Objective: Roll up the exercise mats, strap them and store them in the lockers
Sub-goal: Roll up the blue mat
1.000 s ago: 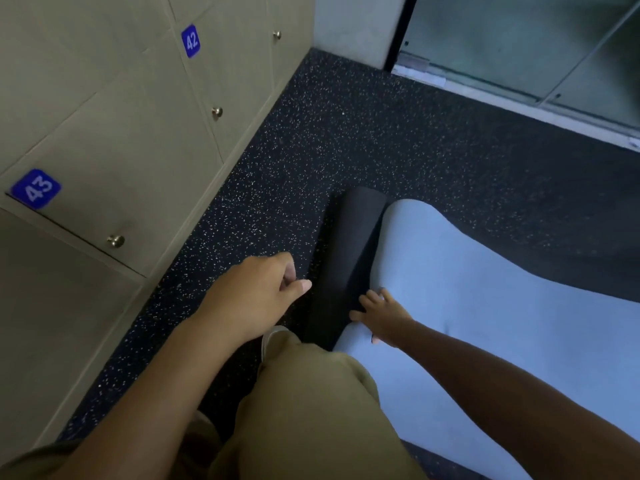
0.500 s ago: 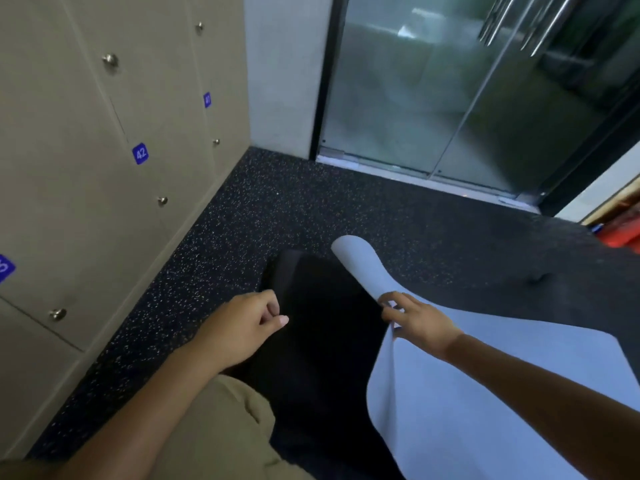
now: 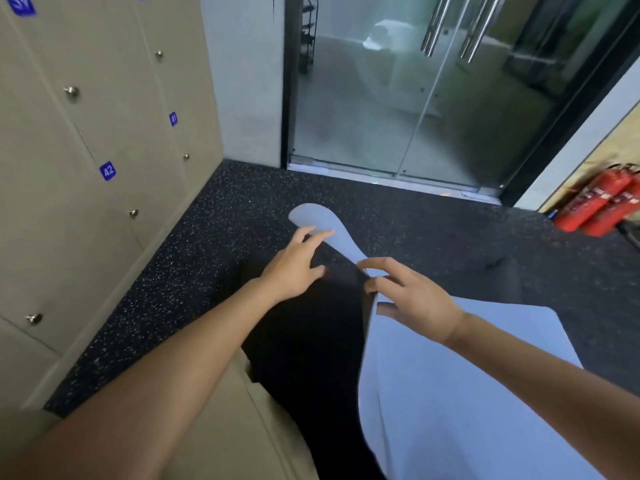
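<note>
Speckled black floor beside numbered lockers: our right hand pinches the lifted edge of the pale blue exercise mat, black underside showing, while our left hand reaches spread-fingered, fingertips at its raised corner.

Far ahead I see a glass door in a dark frame, two long metal pull handles at its upper part. Left of it, a plain grey wall section. At the far right, two red fire extinguishers lean against a pale wall, side by side on the floor. The floor is black rubber with light speckles. Khaki trouser leg near, bottom centre.
</note>
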`<state>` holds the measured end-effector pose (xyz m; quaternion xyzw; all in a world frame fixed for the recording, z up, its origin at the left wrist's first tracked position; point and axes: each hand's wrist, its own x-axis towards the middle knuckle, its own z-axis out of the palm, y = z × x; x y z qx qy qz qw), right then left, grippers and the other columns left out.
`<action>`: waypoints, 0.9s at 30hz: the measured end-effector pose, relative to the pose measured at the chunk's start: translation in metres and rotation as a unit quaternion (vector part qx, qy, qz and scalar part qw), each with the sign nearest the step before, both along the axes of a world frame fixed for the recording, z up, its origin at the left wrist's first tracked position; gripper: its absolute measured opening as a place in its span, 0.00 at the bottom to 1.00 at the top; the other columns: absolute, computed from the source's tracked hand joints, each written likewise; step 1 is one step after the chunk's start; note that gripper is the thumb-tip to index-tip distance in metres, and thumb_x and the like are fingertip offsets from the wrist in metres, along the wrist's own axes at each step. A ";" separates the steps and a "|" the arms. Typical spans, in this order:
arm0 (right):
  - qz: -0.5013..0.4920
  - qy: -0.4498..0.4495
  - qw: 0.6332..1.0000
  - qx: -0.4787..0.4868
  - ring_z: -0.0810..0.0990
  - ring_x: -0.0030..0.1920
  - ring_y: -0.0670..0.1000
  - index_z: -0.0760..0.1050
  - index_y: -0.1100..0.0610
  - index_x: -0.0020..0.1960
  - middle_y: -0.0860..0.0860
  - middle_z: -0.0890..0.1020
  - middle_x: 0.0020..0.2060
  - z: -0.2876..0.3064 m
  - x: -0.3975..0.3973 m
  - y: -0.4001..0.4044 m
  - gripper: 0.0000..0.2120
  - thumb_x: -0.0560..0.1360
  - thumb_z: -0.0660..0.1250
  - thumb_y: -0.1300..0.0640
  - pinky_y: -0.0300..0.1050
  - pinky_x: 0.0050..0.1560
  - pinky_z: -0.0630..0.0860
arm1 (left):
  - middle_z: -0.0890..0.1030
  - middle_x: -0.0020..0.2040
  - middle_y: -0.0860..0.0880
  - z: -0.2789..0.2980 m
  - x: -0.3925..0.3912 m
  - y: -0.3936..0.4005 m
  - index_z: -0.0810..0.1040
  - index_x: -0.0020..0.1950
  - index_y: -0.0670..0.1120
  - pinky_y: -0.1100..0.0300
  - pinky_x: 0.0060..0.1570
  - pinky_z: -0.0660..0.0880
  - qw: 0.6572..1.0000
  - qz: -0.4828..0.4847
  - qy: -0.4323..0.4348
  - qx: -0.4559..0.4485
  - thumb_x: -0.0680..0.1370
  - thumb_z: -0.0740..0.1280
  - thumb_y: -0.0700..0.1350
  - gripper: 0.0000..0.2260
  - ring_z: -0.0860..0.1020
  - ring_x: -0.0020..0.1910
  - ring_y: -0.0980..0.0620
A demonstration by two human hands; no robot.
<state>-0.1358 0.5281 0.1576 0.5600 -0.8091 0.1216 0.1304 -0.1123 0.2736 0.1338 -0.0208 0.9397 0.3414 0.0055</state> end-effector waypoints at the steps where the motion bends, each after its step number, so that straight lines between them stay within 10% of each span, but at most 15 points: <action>1: 0.004 0.002 1.000 -0.005 0.82 0.47 0.53 0.69 0.53 0.54 0.56 0.75 0.67 0.002 0.002 0.003 0.23 0.69 0.79 0.63 0.44 0.43 0.79 | 0.60 0.79 0.51 0.000 -0.003 0.005 0.61 0.81 0.59 0.44 0.67 0.73 0.999 0.021 0.010 0.033 0.82 0.69 0.46 0.30 0.74 0.68 0.45; 7: 0.020 0.071 0.997 -0.026 0.82 0.55 0.54 0.69 0.52 0.53 0.54 0.77 0.65 0.007 -0.001 0.001 0.16 0.71 0.72 0.55 0.45 0.36 0.79 | 0.79 0.65 0.43 0.017 -0.006 0.013 0.70 0.75 0.56 0.42 0.61 0.79 0.971 0.096 -0.054 0.214 0.83 0.67 0.52 0.20 0.80 0.61 0.42; 11: 0.024 0.099 0.995 0.011 0.76 0.70 0.56 0.72 0.53 0.51 0.50 0.80 0.64 0.013 -0.021 -0.011 0.18 0.69 0.77 0.49 0.48 0.49 0.80 | 0.83 0.58 0.44 0.043 0.021 0.021 0.74 0.69 0.49 0.45 0.56 0.82 0.946 0.117 -0.085 0.289 0.84 0.63 0.56 0.17 0.84 0.51 0.45; 17: -0.022 0.084 0.991 0.099 0.76 0.63 0.57 0.76 0.55 0.49 0.50 0.80 0.56 0.037 -0.067 -0.041 0.25 0.60 0.83 0.45 0.55 0.51 0.79 | 0.87 0.50 0.49 0.078 0.066 0.031 0.80 0.59 0.47 0.46 0.53 0.83 0.931 0.012 -0.206 0.302 0.72 0.67 0.71 0.30 0.86 0.49 0.48; 22: -0.025 0.114 0.973 0.201 0.69 0.69 0.54 0.76 0.52 0.54 0.48 0.77 0.61 0.079 -0.092 -0.068 0.27 0.63 0.80 0.39 0.54 0.58 0.73 | 0.86 0.44 0.50 0.089 0.056 0.040 0.82 0.51 0.44 0.59 0.41 0.78 0.955 -0.038 -0.137 0.259 0.79 0.70 0.42 0.03 0.84 0.43 0.52; 27: -0.002 0.076 0.948 0.308 0.53 0.79 0.52 0.69 0.49 0.68 0.46 0.66 0.76 0.125 -0.101 -0.079 0.41 0.61 0.82 0.40 0.51 0.72 0.64 | 0.86 0.49 0.44 0.109 0.055 0.005 0.81 0.54 0.39 0.52 0.47 0.77 0.974 -0.097 -0.078 0.190 0.81 0.67 0.37 0.05 0.82 0.44 0.52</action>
